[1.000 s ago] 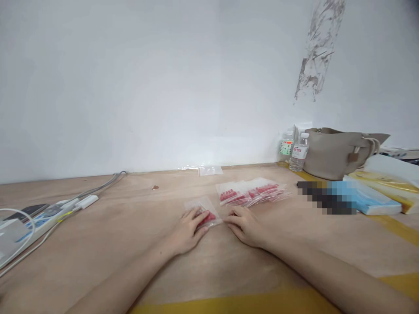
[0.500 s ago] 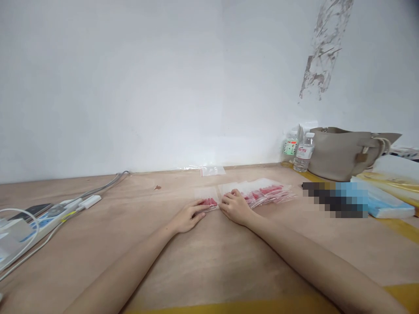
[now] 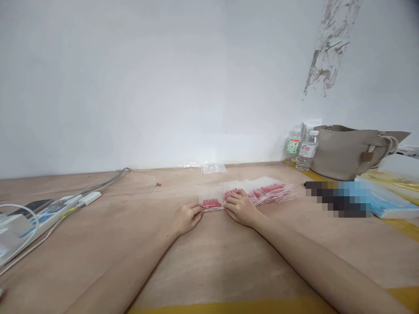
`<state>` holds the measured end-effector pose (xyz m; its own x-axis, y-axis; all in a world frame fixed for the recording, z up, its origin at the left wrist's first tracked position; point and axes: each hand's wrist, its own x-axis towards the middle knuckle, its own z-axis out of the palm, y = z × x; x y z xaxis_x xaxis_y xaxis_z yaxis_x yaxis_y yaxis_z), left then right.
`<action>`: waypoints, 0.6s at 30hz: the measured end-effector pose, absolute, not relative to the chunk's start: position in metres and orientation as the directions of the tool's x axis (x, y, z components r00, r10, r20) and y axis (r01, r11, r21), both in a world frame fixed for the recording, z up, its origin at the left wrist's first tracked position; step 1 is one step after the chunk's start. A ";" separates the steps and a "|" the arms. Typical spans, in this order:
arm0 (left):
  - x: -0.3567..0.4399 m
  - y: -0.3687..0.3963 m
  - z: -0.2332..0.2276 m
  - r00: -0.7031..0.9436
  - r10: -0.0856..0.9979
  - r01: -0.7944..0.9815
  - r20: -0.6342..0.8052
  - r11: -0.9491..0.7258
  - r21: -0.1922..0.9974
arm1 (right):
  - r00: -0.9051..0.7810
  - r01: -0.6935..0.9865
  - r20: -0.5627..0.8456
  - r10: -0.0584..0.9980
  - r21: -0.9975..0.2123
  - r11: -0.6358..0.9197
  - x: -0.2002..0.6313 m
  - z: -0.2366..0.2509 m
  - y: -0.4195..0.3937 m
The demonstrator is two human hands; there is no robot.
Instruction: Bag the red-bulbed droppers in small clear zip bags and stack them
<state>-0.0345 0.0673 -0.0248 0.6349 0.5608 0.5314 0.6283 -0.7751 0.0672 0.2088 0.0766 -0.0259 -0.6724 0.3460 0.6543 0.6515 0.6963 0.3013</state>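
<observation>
Small clear plastic bags with slim red pieces inside lie in an overlapping row on the wooden table. At the row's left end, the leftmost bag (image 3: 212, 203) lies flat, its red pieces side by side. My left hand (image 3: 188, 219) is closed, thumb and fingers pinching that bag's lower left corner. My right hand (image 3: 240, 208) curls its fingers over the front edge of the neighbouring bag (image 3: 230, 193), partly covering it. Right of this hand, several more bags (image 3: 270, 190) overlap in a stack.
An unfilled plastic bag (image 3: 213, 168) lies by the wall. On the left are a power strip (image 3: 46, 216), cables and a dark phone (image 3: 34, 207). On the right stand two bottles (image 3: 307, 151), a grey-beige handbag (image 3: 343, 152) and a blue-and-white pack (image 3: 394, 205); a pixelated patch hides something beside it.
My left hand has drawn back from over the leftmost bag to its left corner, uncovering the red pieces. My right hand has shifted slightly right, and the view has turned a little.
</observation>
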 end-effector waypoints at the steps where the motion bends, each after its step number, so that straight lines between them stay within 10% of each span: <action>1: -0.034 0.067 -0.024 0.633 0.558 0.629 0.536 -0.775 0.065 | -0.671 0.650 0.657 0.343 0.299 0.699 0.208 -0.026 0.077; 18: 0.005 0.082 -0.028 0.691 0.380 0.539 0.615 -0.838 -0.089 | -0.630 0.652 0.692 0.353 0.224 0.724 0.191 -0.029 0.076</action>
